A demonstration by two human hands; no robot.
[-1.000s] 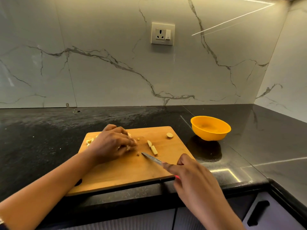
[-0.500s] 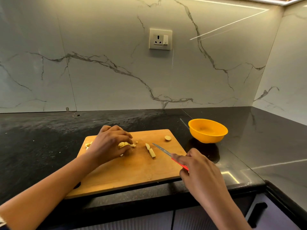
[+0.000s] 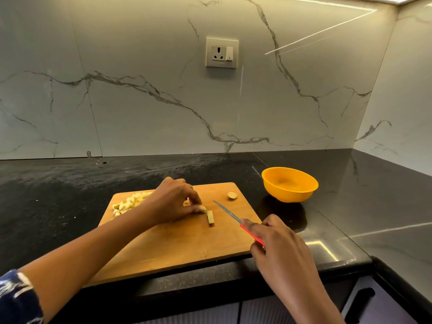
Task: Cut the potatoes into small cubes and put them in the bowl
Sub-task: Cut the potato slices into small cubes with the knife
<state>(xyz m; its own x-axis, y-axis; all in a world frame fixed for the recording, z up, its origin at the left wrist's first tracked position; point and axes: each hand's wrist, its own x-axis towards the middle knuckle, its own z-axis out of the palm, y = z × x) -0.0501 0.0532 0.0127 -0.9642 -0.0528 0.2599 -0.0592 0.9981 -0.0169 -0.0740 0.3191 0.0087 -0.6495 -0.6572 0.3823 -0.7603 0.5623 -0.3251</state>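
Note:
A wooden cutting board (image 3: 177,244) lies on the black counter. A heap of small potato cubes (image 3: 131,203) sits at its far left corner. My left hand (image 3: 174,202) reaches over the board and pinches a potato piece (image 3: 203,208) at its fingertips. A potato strip (image 3: 210,217) lies just right of that hand. A round potato end (image 3: 232,195) rests near the board's far right corner. My right hand (image 3: 278,242) grips a red-handled knife (image 3: 230,213), blade pointing up-left above the board. The yellow bowl (image 3: 289,185), to the right of the board, looks empty.
The black stone counter (image 3: 70,202) runs along a marble wall with a power socket (image 3: 222,53). The counter turns a corner at the right. A cupboard handle (image 3: 361,302) shows below the counter's front edge.
My left hand left the cube heap at the board's far left and moved right to the strips, pinching one. The knife lifted and swung right, away from the strips.

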